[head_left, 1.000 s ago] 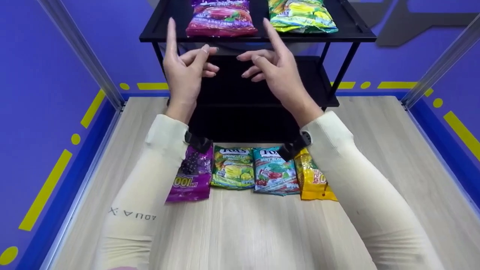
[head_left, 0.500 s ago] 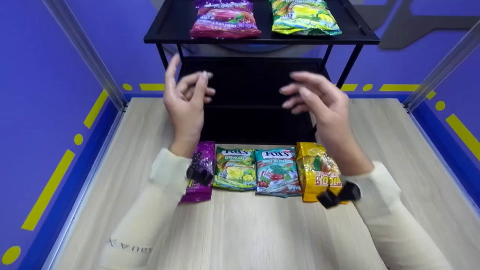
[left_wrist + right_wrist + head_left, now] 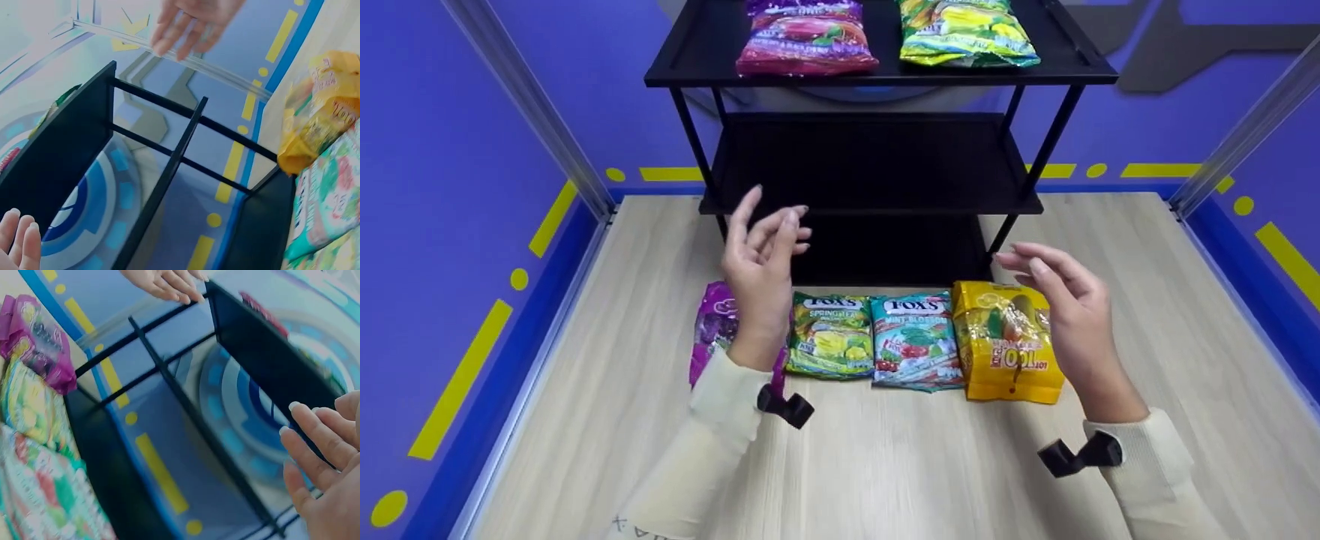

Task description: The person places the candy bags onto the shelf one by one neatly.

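Note:
My left hand [image 3: 761,281] hovers over the purple candy bag [image 3: 712,322], fingers loosely bent and holding nothing; the forearm hides part of that bag. To the right, my right hand [image 3: 1076,322] hangs beside the yellow candy bag [image 3: 1009,345], fingers relaxed with nothing in them. Between the two lie a green Fox's Spring Tea bag [image 3: 831,337] and a teal Fox's Mint Blossom bag [image 3: 916,341], side by side on the wooden table [image 3: 870,465]. In the right wrist view, the right hand's fingers [image 3: 315,450] are spread before the rack.
A black three-tier rack [image 3: 877,165] stands behind the row of bags. Its top shelf carries a purple-red candy bag [image 3: 808,37] and a yellow-green one [image 3: 967,34]. Blue panels [image 3: 450,187] enclose the table on the sides and back.
Both hands have come down from near the rack's top shelf towards the table. The right hand has also swung outward to the right. The bags and rack keep their places.

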`<state>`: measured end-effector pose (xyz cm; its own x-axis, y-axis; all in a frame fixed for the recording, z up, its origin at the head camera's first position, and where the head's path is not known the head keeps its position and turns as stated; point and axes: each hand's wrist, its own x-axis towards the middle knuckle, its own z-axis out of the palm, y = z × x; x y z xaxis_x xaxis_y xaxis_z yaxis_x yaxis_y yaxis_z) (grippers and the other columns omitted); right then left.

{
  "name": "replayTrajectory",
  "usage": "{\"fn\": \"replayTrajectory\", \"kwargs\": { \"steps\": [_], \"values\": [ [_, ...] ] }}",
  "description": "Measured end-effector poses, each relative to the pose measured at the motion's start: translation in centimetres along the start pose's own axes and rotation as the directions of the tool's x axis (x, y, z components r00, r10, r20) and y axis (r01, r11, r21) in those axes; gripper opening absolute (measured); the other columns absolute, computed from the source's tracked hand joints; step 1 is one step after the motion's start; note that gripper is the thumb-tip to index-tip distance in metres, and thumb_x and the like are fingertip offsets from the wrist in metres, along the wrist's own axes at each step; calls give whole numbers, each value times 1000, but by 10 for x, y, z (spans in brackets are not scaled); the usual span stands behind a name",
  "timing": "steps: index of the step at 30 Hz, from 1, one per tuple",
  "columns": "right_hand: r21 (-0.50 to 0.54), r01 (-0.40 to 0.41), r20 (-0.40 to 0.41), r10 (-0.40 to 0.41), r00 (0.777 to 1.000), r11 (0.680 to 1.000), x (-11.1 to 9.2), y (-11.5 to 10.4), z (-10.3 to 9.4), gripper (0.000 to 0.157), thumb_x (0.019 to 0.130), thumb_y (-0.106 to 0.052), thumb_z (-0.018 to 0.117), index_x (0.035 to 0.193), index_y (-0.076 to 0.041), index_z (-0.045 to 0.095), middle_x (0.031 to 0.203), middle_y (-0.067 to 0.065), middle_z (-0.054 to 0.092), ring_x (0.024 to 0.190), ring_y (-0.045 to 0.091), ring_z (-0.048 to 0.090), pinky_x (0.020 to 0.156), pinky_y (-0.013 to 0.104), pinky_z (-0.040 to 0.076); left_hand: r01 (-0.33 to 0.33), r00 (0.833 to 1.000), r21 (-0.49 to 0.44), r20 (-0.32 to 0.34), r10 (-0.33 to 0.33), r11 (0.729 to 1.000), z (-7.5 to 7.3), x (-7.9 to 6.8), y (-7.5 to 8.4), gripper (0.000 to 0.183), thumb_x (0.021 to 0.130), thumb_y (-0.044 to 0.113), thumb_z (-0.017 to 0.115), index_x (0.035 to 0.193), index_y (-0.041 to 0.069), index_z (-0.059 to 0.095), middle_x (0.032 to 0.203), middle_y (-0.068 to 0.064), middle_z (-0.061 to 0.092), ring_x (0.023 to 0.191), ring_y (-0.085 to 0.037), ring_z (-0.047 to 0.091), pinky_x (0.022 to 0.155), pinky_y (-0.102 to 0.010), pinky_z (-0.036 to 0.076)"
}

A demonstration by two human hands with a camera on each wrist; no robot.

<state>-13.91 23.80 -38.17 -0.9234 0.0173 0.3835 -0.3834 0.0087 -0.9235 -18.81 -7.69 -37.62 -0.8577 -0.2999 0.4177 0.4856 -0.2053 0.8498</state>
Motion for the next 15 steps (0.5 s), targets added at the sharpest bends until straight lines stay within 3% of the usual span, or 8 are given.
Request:
{"fn": "replayTrajectory", "kwargs": {
  "steps": [7,11,15],
  "values": [
    [70,-92,-132,101,986,993,-20,22,-24,36,101,-16,49,127,8,56,121,7,69,121,16,56,102,21,44,83,997,-20,5,-83,996,4,-15,-14,52,94,11,62,143,9,43,118,-16,67,102,-20,68,92,-31,56],
    [11,-170,-206,169,964,985,-29,29,-30,39,101,-21,51,132,3,55,129,4,64,127,15,51,105,18,42,119,993,-5,13,-119,993,7,-24,-23,55,94,12,63,144,10,41,126,-15,64,106,-16,64,98,-28,53],
    [-6,-272,-231,264,937,962,-37,37,-38,44,101,-27,51,139,-5,51,141,-1,55,135,11,41,110,17,37,151,988,23,4,-151,988,11,-34,-33,59,93,13,64,146,12,37,131,-13,61,108,-18,62,98,-26,52]
  ]
}}
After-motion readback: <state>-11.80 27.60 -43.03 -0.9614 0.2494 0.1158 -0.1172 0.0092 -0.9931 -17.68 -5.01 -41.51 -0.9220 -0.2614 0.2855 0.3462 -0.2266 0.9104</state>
